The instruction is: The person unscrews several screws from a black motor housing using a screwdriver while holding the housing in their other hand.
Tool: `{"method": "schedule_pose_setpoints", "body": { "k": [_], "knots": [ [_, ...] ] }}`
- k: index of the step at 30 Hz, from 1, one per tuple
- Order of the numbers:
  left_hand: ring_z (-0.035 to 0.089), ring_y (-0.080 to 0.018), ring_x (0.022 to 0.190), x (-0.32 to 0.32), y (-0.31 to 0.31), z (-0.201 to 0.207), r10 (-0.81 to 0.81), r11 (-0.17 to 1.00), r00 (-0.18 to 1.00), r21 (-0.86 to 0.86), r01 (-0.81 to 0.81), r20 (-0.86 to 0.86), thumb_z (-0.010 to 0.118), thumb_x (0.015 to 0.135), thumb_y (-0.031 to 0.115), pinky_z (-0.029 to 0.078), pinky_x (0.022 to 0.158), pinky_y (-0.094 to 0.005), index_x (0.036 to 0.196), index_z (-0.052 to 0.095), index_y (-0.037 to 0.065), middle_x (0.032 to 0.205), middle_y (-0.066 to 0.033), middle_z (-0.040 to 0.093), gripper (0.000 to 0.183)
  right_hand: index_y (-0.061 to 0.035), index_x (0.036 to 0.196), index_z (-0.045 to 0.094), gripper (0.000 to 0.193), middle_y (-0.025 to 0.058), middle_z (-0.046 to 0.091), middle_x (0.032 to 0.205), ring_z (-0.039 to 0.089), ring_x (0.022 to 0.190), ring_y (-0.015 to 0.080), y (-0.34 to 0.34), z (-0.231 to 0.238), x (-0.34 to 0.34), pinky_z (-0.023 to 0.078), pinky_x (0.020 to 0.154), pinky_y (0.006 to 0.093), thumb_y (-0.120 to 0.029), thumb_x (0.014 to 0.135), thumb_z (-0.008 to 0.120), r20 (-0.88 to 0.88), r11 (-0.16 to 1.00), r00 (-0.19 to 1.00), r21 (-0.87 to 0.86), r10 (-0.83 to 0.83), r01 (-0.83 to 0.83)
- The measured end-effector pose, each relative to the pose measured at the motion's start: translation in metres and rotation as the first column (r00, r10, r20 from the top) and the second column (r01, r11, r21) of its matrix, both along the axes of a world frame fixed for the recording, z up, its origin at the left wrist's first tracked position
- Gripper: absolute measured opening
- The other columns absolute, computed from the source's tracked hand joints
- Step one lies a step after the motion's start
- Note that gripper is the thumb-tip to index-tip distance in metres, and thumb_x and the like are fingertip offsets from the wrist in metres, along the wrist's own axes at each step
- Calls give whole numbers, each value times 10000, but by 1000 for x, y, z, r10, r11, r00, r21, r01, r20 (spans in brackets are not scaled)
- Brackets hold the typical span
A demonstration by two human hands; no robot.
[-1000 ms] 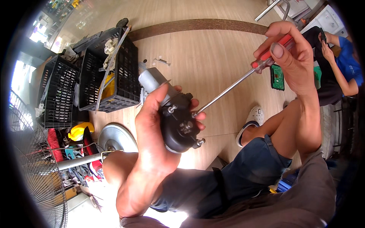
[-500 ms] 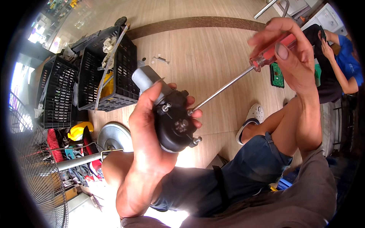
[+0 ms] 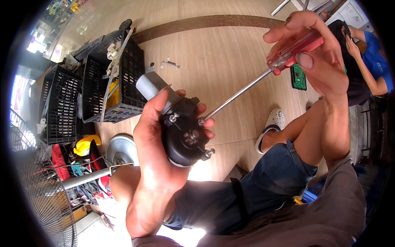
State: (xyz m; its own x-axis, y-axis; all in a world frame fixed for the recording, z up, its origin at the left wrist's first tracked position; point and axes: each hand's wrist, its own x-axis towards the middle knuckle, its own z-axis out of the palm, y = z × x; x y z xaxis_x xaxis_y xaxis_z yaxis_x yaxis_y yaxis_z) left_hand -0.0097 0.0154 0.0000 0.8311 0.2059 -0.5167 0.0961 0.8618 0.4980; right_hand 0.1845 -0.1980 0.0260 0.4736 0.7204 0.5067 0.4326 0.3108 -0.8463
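Observation:
My left hand [image 3: 158, 152] is wrapped round a gear motor [image 3: 185, 142]. It has a silver cylindrical can and a round black housing, with screws standing out at its edge. In my right hand [image 3: 317, 57] is a screwdriver [image 3: 294, 51] with a clear red handle. The thumb lies against the handle and some fingers are lifted and loosely curled around it. The long metal shaft slants down to the left, its tip at a screw point on the housing's right side, beside my left fingertips.
Black plastic crates [image 3: 113, 78] with parts stand on the left, near a wire fan guard [image 3: 39, 193] and a round metal base [image 3: 121, 150]. Small metal bits [image 3: 170, 64] lie on the floor. A green circuit board [image 3: 298, 77] is at right, near a seated person in blue [image 3: 374, 61].
Both hands, the motor and the screwdriver have shifted slightly left in view. My right fingers have loosened and spread a little on the handle, which shows more. The tip stays at the screw point.

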Motion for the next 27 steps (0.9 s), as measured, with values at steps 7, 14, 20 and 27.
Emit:
{"method": "schedule_pose_setpoints", "body": {
  "k": [7,14,20,27],
  "knots": [
    [689,-342,790,0,-1,0,-5,1000,1000,0,5,-9,584,973,385,579,691,-431,1122,598,82,973,-185,673,338,5,1294,498,507,212,704,981,721,856,246,-13,0,1,593,725,339,-235,916,734,32,985,994,-134,-105,109],
    [688,-335,795,1,-3,-1,-14,1000,1000,15,15,-11,576,978,386,578,694,-428,1125,598,84,980,-182,673,336,8,1295,507,569,204,707,993,721,863,221,-12,0,4,601,765,332,-315,901,761,126,977,984,-156,-125,144],
    [686,-332,802,1,-3,-1,-24,1000,1000,10,24,-4,572,981,390,574,702,-429,1136,594,80,981,-177,675,347,14,1273,510,560,203,707,993,723,871,227,-13,2,1,603,772,330,-298,890,773,68,981,992,-153,-106,115],
    [684,-332,804,2,-2,-1,-20,1000,1000,1,20,-10,576,978,389,572,701,-426,1131,600,87,979,-172,676,339,21,1214,521,450,195,707,972,729,838,245,-16,1,1,619,737,362,-220,911,750,88,970,987,-195,-131,146]
  ]
}}
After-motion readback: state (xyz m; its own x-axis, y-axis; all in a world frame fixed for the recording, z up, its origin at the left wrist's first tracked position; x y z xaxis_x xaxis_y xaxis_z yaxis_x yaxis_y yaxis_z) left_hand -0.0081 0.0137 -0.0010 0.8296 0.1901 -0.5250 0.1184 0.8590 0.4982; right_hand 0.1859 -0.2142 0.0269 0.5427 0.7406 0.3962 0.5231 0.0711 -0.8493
